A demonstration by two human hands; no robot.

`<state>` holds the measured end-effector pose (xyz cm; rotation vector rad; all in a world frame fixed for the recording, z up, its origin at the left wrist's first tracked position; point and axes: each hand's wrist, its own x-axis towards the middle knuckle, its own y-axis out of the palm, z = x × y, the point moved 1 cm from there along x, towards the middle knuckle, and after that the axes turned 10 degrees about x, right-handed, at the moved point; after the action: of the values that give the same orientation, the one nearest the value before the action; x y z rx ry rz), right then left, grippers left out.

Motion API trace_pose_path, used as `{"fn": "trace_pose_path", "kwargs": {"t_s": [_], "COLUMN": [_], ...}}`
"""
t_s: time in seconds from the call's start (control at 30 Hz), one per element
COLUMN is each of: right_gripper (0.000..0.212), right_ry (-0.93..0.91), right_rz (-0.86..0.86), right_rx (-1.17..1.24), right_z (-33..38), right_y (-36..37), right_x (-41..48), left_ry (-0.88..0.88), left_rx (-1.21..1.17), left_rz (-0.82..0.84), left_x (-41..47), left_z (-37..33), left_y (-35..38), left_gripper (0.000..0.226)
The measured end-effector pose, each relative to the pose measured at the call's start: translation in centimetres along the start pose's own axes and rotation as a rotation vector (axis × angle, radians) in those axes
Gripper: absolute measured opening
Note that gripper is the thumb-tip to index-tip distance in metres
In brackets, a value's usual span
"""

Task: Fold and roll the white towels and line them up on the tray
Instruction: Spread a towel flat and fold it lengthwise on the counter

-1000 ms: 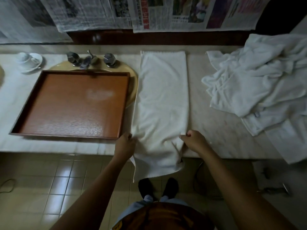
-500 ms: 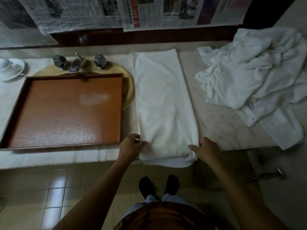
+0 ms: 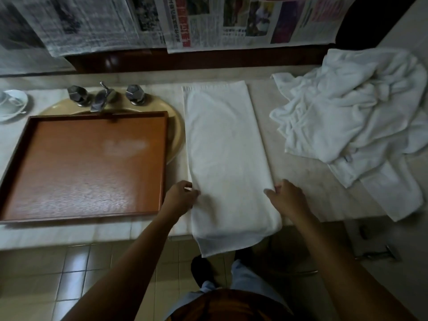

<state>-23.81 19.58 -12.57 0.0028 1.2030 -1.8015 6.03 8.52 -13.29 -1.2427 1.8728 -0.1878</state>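
Standing at the counter (image 3: pixel 291 158), the person has a folded white towel (image 3: pixel 227 147) laid lengthwise just right of the tray (image 3: pixel 88 170), its near end drooping over the front edge. The left hand (image 3: pixel 179 198) pinches its left edge, the right hand (image 3: pixel 287 198) its right edge, fingers curled on the cloth. More loose towels (image 3: pixel 347 112) lie heaped further right.

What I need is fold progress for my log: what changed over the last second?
The left hand and right hand drew the hanging near end of the folded towel up onto the counter, so far less overhangs. Both keep their grip on its side edges. The tray and the heap of towels stayed put.
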Motion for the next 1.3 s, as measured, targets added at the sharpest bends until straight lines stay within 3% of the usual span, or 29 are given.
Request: {"fn": "trace_pose_path", "kwargs": {"t_s": [0.13,0.3,0.5,0.6,0.73,0.83,1.0,1.07,1.23,1.3], "right_gripper": [0.049,0.018,0.028,0.047,0.041,0.037,0.034,0.033,0.04,0.029], "right_ry": [-0.044,-0.136,-0.171,-0.172,-0.161,-0.134,-0.1,-0.104,-0.143,-0.165], "right_rz": [-0.023,0.065,0.094,0.046,0.08,0.125,0.243,0.197,0.004,-0.007], "right_rx": [0.044,-0.089,-0.057,-0.049,-0.065,0.013,-0.072,-0.072,0.066,0.02], "right_z": [3.5,2.5,-0.3,2.5,5.0,4.4,1.1,0.7,4.6,6.3], "right_y": [-0.9,-2.9,-3.4,-2.5,-1.8,-2.9,-3.9,-3.7,-3.0,-3.2], "right_x": [5.0,7.6,6.2,7.7,9.6,9.2,5.7,6.0,10.8,12.9], "left_ry": [-0.018,-0.065,-0.106,-0.092,-0.048,-0.03,-0.069,-0.086,-0.026,-0.002], "left_rx": [-0.016,-0.156,-0.069,0.017,0.015,0.001,-0.065,-0.122,-0.021,-0.008], "left_rz": [-0.136,-0.126,-0.052,-0.17,-0.276,-0.253,-0.072,-0.038,-0.198,-0.207], "left_x": [2.8,3.9,1.8,3.2,5.9,6.0,4.3,4.4,8.0,10.1], "left_z": [-2.9,-3.6,-1.7,-2.8,-4.8,-4.7,-1.5,-1.0,-5.2,-7.1], "left_y": [-0.4,0.1,1.1,0.8,-0.2,-0.3,0.7,1.0,-0.1,-0.7], "left_gripper": [0.012,0.019,0.016,0.02,0.017,0.032,0.017,0.018,0.024,0.024]}}
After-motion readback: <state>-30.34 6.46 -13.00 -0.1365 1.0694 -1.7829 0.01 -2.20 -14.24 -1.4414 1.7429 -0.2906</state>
